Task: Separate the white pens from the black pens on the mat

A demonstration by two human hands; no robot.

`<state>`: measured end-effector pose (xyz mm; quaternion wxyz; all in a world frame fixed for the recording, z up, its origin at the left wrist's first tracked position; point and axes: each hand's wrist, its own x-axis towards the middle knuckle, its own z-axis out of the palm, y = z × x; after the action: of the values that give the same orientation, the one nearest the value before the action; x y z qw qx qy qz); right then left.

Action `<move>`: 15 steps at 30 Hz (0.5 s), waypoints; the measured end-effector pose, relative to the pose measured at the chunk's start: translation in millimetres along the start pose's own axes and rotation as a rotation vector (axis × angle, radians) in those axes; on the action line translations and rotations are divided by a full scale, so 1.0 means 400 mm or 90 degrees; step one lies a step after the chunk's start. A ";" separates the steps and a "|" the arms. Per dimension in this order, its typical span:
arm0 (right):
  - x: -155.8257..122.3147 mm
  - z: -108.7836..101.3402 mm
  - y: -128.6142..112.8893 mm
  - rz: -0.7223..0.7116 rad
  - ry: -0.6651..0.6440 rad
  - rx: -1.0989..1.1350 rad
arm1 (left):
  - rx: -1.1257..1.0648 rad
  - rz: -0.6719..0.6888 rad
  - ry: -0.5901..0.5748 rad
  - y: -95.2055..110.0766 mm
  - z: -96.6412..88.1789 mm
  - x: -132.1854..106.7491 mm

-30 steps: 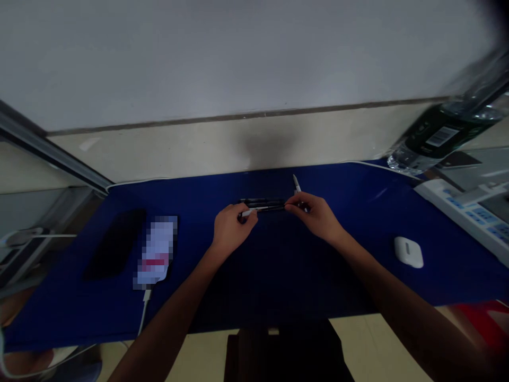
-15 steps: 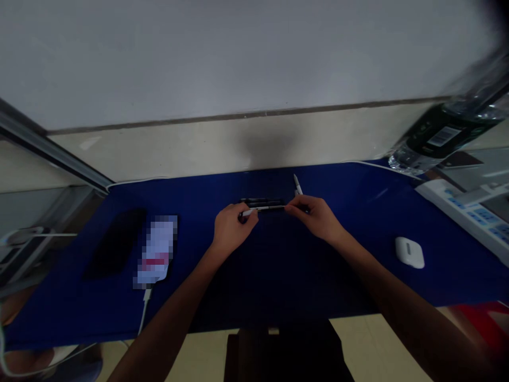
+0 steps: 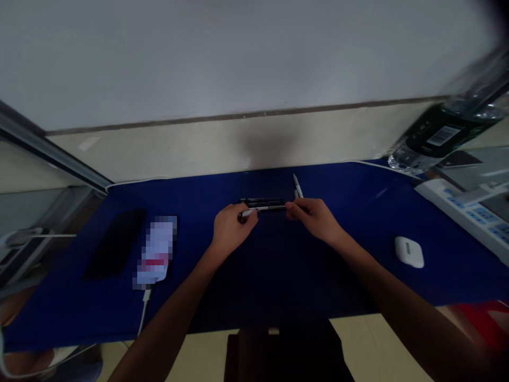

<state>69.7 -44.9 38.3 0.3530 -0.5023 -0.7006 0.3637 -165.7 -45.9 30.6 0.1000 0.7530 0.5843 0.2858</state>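
Note:
My left hand [image 3: 233, 228] is closed, with thumb and fingers pinched on a white and dark pen barrel [image 3: 248, 212]. A thin pen refill [image 3: 274, 207] runs from the barrel's right end to my right hand [image 3: 312, 216], whose fingertips are pinched on its far end. Just behind the two hands lie several dark pens [image 3: 260, 201], side by side and partly covered by my left fingers. A white pen part with a pointed grey tip [image 3: 298, 184] lies beyond my right hand, its near end hidden by the knuckles.
The blue tabletop [image 3: 274, 276] meets a wall behind. To the left are a dark flat object [image 3: 115, 244] and a phone [image 3: 157, 252] with a charging cable. At right are a white earbud case [image 3: 409, 252], a power strip [image 3: 469, 212] and a large bottle [image 3: 441, 135].
My right hand has shifted very slightly, and more of the white pen part behind it shows. My left hand stays in place on the barrel.

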 end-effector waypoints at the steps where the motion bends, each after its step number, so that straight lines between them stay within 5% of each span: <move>1: 0.000 0.001 0.001 -0.003 0.001 0.000 | 0.001 -0.001 0.002 0.000 0.000 0.000; 8: 0.005 0.008 0.012 -0.023 0.045 0.016 | 0.012 -0.006 0.014 -0.002 0.002 0.000; 15: -0.003 0.003 -0.004 -0.006 0.003 -0.035 | 0.012 -0.012 -0.007 0.003 0.002 0.000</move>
<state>68.2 -46.6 39.0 0.3423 -0.5095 -0.7117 0.3416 -164.3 -46.0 30.4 0.0986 0.7501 0.5934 0.2748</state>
